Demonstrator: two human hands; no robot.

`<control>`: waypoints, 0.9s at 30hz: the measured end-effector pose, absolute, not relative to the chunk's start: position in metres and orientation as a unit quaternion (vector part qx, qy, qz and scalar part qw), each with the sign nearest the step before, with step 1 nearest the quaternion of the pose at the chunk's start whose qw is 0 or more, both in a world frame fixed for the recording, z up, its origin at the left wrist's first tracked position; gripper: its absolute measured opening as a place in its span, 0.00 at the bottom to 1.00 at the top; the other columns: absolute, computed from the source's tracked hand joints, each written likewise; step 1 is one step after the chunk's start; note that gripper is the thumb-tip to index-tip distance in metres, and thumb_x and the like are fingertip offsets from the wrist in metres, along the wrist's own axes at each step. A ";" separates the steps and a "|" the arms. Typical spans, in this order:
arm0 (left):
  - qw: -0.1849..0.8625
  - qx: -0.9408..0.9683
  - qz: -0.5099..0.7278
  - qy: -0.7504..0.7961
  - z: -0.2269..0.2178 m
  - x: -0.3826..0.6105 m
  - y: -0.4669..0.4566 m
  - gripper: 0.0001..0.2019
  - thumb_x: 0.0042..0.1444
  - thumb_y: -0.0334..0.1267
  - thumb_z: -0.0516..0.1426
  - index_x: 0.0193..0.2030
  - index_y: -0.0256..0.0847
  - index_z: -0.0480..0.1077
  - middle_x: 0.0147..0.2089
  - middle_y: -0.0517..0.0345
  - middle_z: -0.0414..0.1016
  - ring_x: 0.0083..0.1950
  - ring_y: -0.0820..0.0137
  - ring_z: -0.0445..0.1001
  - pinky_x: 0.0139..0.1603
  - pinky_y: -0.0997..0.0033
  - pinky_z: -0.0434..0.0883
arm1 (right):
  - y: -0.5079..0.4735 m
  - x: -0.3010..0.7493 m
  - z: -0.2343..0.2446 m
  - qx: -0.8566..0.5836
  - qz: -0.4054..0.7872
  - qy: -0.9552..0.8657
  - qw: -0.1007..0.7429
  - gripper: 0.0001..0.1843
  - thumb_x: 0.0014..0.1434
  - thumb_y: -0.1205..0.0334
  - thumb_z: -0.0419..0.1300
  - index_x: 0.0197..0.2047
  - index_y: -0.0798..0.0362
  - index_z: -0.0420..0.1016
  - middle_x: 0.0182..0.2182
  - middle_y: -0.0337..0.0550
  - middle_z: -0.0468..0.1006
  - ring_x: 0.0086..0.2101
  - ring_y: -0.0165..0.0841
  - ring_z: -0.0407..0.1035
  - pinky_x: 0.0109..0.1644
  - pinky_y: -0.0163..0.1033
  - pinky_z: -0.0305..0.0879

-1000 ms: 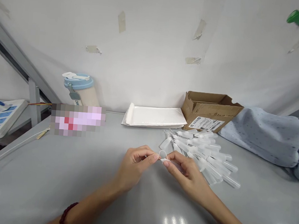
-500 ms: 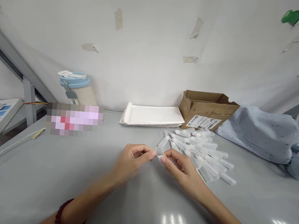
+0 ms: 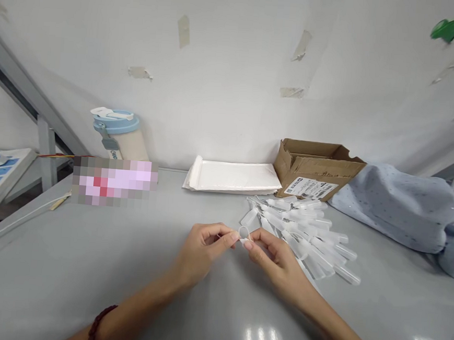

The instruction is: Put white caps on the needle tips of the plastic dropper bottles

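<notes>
My left hand (image 3: 200,252) pinches a thin white cord between thumb and forefinger. Between the two hands the cord stands up in a small loop (image 3: 245,229). With thumb and forefinger, my right hand (image 3: 277,260) grips a small white plastic tip (image 3: 245,241) at the foot of that loop; whatever else lies in its palm is hidden. Just beyond and to the right of this hand, a pile of translucent plastic tubes (image 3: 317,250) with white cords lies on the grey table (image 3: 168,312).
A white padded envelope stack (image 3: 236,177) lies against the wall. Right of it stands an open cardboard box (image 3: 317,172), with light blue cloth (image 3: 400,210) alongside. At left are a blue-lidded bottle (image 3: 125,136), a blurred-out pinkish item (image 3: 120,180) and a white cable (image 3: 14,221).
Both hands stay together at nearly the same spot, still pinching. The cord loop between them has become rounder. The whole view has shifted very slightly.
</notes>
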State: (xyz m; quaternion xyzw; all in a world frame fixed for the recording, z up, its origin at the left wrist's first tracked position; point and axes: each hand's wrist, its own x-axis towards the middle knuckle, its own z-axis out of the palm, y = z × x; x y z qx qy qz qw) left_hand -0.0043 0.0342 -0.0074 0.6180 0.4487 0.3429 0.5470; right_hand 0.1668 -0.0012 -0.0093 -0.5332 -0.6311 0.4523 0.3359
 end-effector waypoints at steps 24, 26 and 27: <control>0.507 0.678 0.311 0.432 0.004 -0.020 0.047 0.11 0.55 0.40 0.55 0.28 0.38 0.74 0.28 0.58 0.74 0.33 0.69 0.68 0.35 0.73 0.63 | 0.002 0.172 -0.015 -0.535 0.344 -0.701 0.324 0.17 0.66 0.52 0.42 0.34 0.51 0.65 0.25 0.36 0.63 0.26 0.30 0.58 0.30 0.34 0.56; 0.479 0.673 0.319 0.465 0.008 -0.032 0.057 0.11 0.54 0.41 0.55 0.26 0.38 0.72 0.27 0.60 0.71 0.31 0.70 0.67 0.32 0.74 0.62 | 0.007 0.179 -0.017 -0.569 0.253 -0.718 0.311 0.15 0.66 0.54 0.42 0.37 0.51 0.64 0.28 0.38 0.67 0.27 0.31 0.62 0.31 0.36 0.58; 0.463 0.668 0.323 0.486 0.009 -0.037 0.062 0.11 0.54 0.41 0.54 0.25 0.39 0.71 0.26 0.61 0.70 0.30 0.71 0.66 0.30 0.74 0.61 | 0.009 0.183 -0.019 -0.593 0.197 -0.719 0.304 0.13 0.66 0.54 0.42 0.39 0.51 0.63 0.31 0.40 0.69 0.27 0.32 0.62 0.31 0.37 0.59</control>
